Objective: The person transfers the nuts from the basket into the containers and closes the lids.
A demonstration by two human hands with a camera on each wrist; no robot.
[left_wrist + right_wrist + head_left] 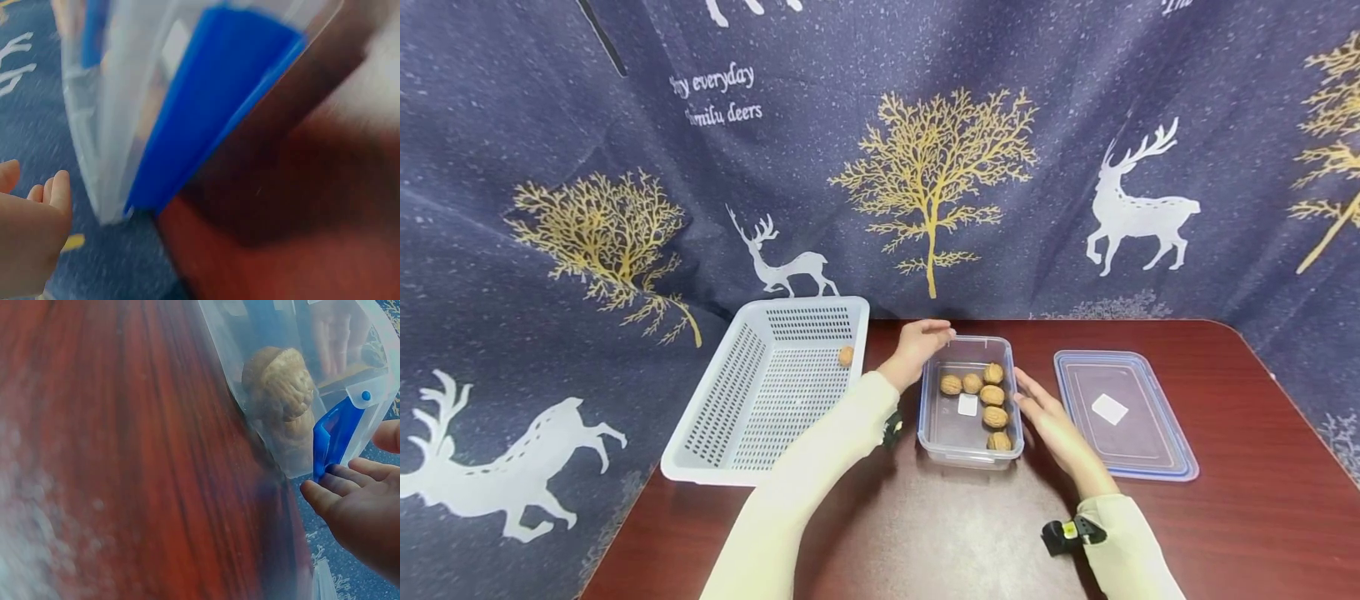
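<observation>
A clear plastic food container [943, 429] stands on the table with several walnuts [992, 396] and a small white label [967, 405] inside. My left hand [919, 346] is at its back left corner, fingers extended over the rim. In the left wrist view that hand [31, 244] appears beside the container, apart from a blue side latch [219, 94]. Along the container's right side lies my right hand [1052, 425], fingers straight. The right wrist view has its fingertips [322, 497] right at the lower edge of another blue latch [337, 434], which hangs down.
To the left, a pale perforated plastic basket [722, 475] holds one walnut [846, 357] near its right wall. The container's clear lid [1127, 454], edged in blue, lies flat at the right. A dark blue printed cloth [985, 283] hangs behind the reddish-brown table [1247, 533].
</observation>
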